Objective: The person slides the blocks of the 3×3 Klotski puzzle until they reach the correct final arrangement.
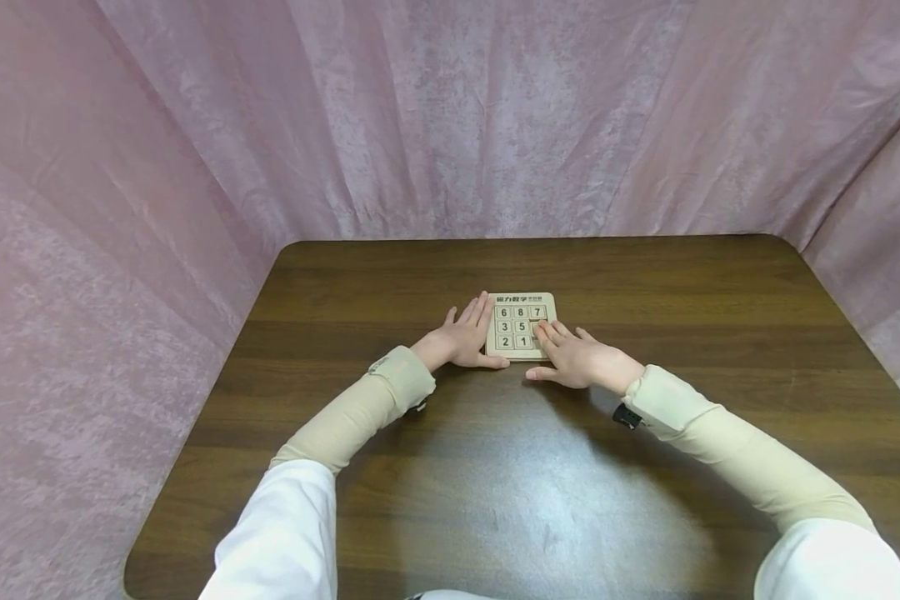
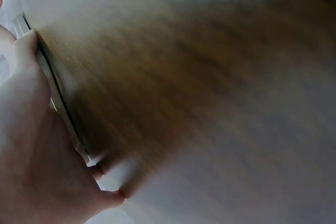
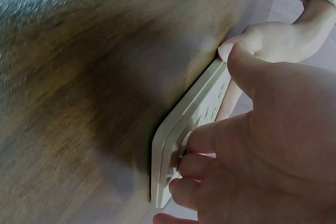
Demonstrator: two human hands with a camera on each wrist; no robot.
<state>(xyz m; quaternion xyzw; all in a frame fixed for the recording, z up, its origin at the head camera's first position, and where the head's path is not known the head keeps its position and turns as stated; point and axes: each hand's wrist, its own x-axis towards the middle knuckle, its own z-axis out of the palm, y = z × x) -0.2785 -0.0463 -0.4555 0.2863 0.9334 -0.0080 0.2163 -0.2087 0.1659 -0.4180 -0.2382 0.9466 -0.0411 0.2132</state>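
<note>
Across the counter (image 1: 690, 317), the number board (image 1: 516, 354) lies flat between two spread hands: the left hand (image 1: 463, 340) along its left edge, the right hand (image 1: 576, 360) with fingertips over its right column. If the left slackens, a sideways push could skid the board; slanted pressure might jam a tile.

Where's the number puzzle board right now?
In the head view, the number puzzle board lies on the brown table just right of centre, with the left hand along its left edge and the right hand touching its right side.
</note>
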